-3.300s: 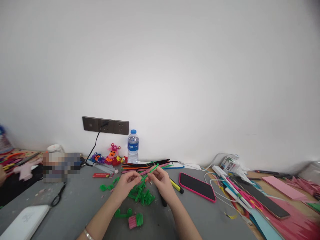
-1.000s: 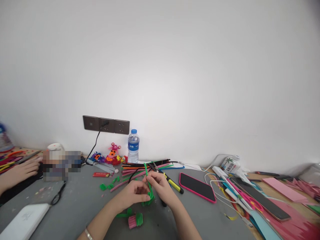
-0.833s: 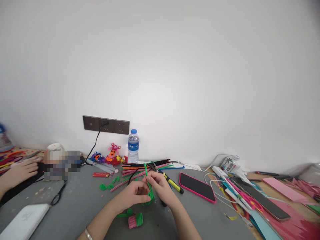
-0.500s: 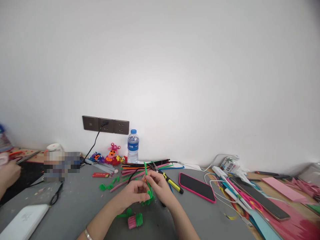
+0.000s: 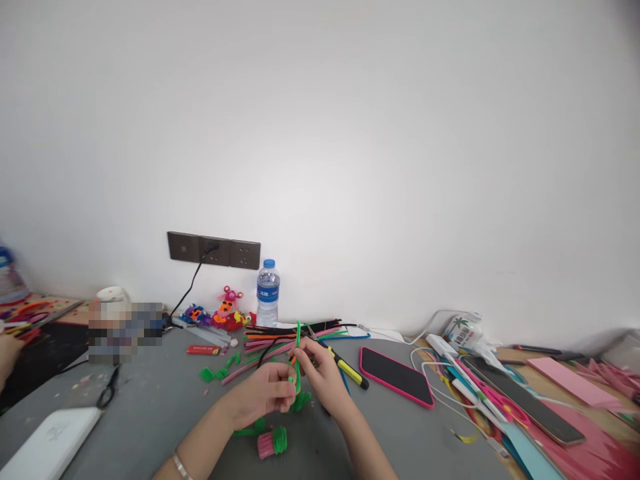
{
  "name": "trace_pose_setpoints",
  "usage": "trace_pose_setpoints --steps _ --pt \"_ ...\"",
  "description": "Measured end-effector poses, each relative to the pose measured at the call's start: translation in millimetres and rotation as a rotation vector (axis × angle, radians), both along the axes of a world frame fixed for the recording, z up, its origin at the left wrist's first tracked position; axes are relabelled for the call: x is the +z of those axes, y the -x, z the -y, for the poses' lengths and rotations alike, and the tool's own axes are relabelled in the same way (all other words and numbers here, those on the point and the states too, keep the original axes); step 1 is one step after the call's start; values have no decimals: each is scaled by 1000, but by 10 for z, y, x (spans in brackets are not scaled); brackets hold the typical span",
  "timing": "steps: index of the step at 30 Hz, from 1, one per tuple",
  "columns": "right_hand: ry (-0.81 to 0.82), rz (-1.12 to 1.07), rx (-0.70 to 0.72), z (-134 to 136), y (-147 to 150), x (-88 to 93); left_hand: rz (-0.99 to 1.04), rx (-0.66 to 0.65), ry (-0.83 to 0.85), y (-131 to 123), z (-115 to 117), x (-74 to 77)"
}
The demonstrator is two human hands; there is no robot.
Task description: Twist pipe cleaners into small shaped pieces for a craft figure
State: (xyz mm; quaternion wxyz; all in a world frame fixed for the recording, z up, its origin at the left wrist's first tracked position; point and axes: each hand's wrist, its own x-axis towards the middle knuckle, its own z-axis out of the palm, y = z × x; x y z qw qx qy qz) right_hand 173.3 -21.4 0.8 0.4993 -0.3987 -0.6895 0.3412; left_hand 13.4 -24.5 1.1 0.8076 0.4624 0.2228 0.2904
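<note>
Between my two hands a green pipe cleaner (image 5: 299, 340) stands nearly upright, its tip above my fingers. My right hand (image 5: 320, 369) pinches it from the right. Just across from it, my left hand (image 5: 267, 395) is closed on its lower part, thumb against fingers. Green coiled pieces (image 5: 301, 401) show just below my hands. Nearer me on the grey mat lies a pink and green coiled piece (image 5: 273, 443), with a green stem partly behind my left wrist. Small green curled pieces (image 5: 215, 374) rest to the left.
Loose pipe cleaners (image 5: 270, 339), pliers and a yellow-black tool (image 5: 353, 373) lie behind my hands. A water bottle (image 5: 269, 293) stands by the wall. A pink-edged phone (image 5: 397, 376), cables and pink scissors (image 5: 505, 403) are rightward. A white power bank (image 5: 55, 443) and another person's hand (image 5: 9, 357) are leftward.
The green pipe cleaner has become straighter and more upright, and my left fingers have curled in more. The other person's hand at the far left has drawn back toward the edge.
</note>
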Motion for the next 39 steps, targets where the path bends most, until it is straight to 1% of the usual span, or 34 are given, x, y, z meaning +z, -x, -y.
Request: trace_pose_setpoints --steps 7,10,12,15,19,23,31,39 --pt "21 -25 9 6 -7 -6 -38 -26 -10 -1 11 48" --pt "28 -39 18 4 -11 -11 -32 -16 1 2 11 42" --pt "22 -35 48 4 -11 -9 -26 5 -11 3 -2 19" --pt "10 -1 92 7 -8 0 -16 73 -48 4 -34 -24" --pt "25 15 99 5 -1 3 -19 144 -81 -1 -63 -51" --pt "40 4 91 4 1 7 -35 158 -88 -6 -70 -55" --pt "-5 28 59 11 -20 60 -79 180 -51 11 -96 -67" --pt "-11 37 65 15 -14 35 -129 224 -66 11 -93 -68"
